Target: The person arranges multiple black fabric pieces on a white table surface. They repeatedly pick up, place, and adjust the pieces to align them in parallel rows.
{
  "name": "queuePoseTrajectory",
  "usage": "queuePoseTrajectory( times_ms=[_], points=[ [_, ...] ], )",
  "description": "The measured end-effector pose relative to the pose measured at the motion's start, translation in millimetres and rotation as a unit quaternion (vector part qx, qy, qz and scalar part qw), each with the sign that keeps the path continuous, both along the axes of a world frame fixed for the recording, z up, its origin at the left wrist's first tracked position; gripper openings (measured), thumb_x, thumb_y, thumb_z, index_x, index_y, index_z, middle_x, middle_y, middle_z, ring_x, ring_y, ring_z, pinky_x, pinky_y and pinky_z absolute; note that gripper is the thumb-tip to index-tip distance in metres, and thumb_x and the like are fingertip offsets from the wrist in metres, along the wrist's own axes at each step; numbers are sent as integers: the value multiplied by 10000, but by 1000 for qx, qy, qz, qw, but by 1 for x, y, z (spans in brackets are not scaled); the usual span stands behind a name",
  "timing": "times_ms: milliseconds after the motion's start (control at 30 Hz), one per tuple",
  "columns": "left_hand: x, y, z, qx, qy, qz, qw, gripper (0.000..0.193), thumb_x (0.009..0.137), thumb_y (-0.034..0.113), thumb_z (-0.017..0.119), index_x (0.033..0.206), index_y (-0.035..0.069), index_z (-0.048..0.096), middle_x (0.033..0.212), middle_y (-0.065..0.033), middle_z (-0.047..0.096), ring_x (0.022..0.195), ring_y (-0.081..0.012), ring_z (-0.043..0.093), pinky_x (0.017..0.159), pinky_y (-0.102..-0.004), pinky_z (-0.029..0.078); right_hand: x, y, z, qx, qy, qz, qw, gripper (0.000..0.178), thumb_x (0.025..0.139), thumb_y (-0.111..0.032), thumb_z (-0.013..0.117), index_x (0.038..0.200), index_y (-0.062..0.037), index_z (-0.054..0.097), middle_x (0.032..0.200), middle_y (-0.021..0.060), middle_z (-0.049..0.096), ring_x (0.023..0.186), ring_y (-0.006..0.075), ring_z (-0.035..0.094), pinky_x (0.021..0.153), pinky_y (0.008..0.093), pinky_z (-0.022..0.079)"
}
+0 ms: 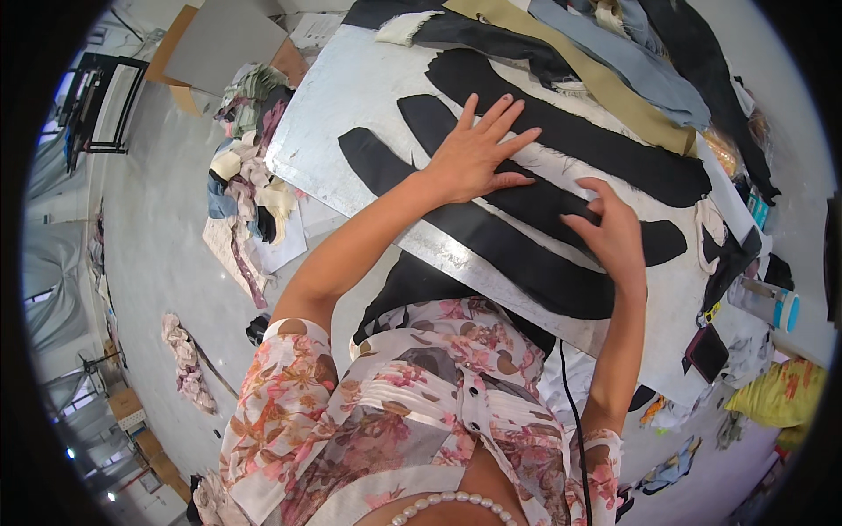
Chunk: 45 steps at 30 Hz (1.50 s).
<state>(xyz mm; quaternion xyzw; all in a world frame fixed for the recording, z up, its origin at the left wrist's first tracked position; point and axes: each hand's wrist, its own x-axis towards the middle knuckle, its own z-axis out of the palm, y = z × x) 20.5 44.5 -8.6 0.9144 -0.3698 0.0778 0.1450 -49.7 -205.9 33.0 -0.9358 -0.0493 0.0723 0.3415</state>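
Three long curved black fabric pieces lie side by side on a pale metal-topped table (pixel 320 105). My left hand (pixel 469 158) rests flat with its fingers spread, reaching across the middle piece (pixel 544 203) to the edge of the far piece (pixel 614 158). Over the right part of the middle piece sits my right hand (pixel 610 232), its thumb and forefinger apart and touching the cloth; its other fingers are partly hidden. The near piece (pixel 517 259) lies along the table's front edge, untouched by either hand. Loose threads fray from the far piece's edge.
Olive (pixel 579 66) and blue-grey fabric strips (pixel 627 66) lie at the table's far side. A dark phone (pixel 707 353) is by the right edge. Fabric scraps (pixel 254 188) are heaped left of the table. A black cable (pixel 574 408) hangs near my right arm.
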Motion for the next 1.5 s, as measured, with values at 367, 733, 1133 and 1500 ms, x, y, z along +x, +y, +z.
queuePoseTrajectory(
  times_ms=[367, 733, 1133, 1500],
  points=[
    [-19, -52, 6, 12, 1, -109, 994, 754, 864, 544, 595, 1474, 153, 387, 1562, -151, 257, 1464, -312, 208, 1165, -570, 133, -7, -16, -5, -45, -52, -54, 996, 471, 729, -132, 786, 1159, -98, 596, 635, 56, 579, 613, 261, 605, 595, 372, 456],
    [-23, -71, 13, -5, 11, -133, 991, 749, 896, 562, 537, 1467, 106, 376, 1550, -165, 275, 1466, -303, 206, 1171, -563, 112, -18, -62, -6, -49, -36, -108, 992, 457, 724, -110, 778, 1145, -112, 602, 688, 59, 610, 631, 242, 605, 596, 357, 457],
    [-31, -109, -9, -35, 52, -171, 983, 678, 983, 500, 424, 1519, 114, 269, 1568, -139, 257, 1470, -281, 206, 1193, -527, 66, -35, -116, 14, 145, 17, -191, 971, 409, 766, -10, 727, 1155, -82, 625, 747, -25, 560, 665, 65, 518, 610, 228, 421],
    [-32, -114, 0, 36, 35, -171, 984, 602, 985, 495, 419, 1465, 131, 402, 1553, -160, 281, 1472, -295, 194, 1187, -532, 92, -32, -129, -30, 81, -115, -269, 953, 475, 783, -23, 758, 1225, -80, 593, 857, 17, 607, 774, 102, 570, 706, 236, 467]
  ],
)
